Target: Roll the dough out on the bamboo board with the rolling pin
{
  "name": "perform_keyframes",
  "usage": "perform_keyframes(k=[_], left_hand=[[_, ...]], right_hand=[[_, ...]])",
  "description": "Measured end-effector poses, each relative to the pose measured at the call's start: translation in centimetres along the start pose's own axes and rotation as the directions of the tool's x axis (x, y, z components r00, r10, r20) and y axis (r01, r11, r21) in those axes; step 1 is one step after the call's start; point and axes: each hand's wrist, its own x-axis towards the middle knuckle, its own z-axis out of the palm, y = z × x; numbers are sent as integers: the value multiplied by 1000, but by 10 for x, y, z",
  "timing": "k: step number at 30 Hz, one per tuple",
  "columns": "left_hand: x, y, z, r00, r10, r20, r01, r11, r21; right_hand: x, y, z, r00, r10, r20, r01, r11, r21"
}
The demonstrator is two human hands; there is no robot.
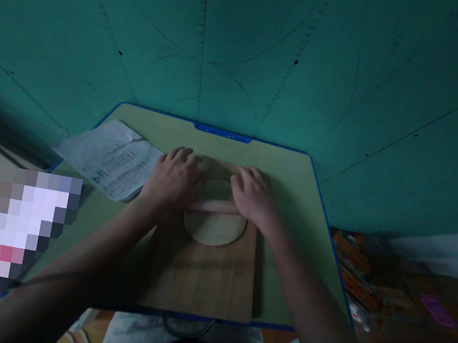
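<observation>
A pale wooden rolling pin (217, 207) lies crosswise over a flat, rounded sheet of dough (213, 229). The dough rests on a wooden cutting board (202, 285) and shows both in front of the pin and behind it. My left hand (179, 177) covers the pin's left end, fingers curled forward. Over the right end is my right hand (253, 192), its fingers bent in the same way. Both ends of the pin are hidden under my palms.
The board sits on a pale folding table (285, 276) with a blue rim. A printed sheet of paper (118, 161) lies at its left side, close to my left hand. A green wall (252, 39) rises behind the table. Boxes and clutter (423, 300) stand at the right.
</observation>
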Motion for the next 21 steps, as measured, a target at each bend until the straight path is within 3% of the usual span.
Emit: perform_keyframes(k=[4, 7, 11, 21], left_hand=[[20, -5, 3, 999, -36, 3, 36, 999, 9], [20, -6, 5, 999, -40, 33, 39, 999, 24], [5, -4, 5, 996, -45, 83, 43, 999, 31], [-46, 13, 4, 998, 14, -59, -9, 997, 80]], right_hand=[[24, 4, 3, 996, 58, -66, -59, 998, -11], [25, 3, 3, 997, 80, -3, -80, 996, -34], [8, 0, 1, 996, 48, 82, -42, 997, -68], [-37, -10, -4, 993, 9, 118, 6, 992, -122]])
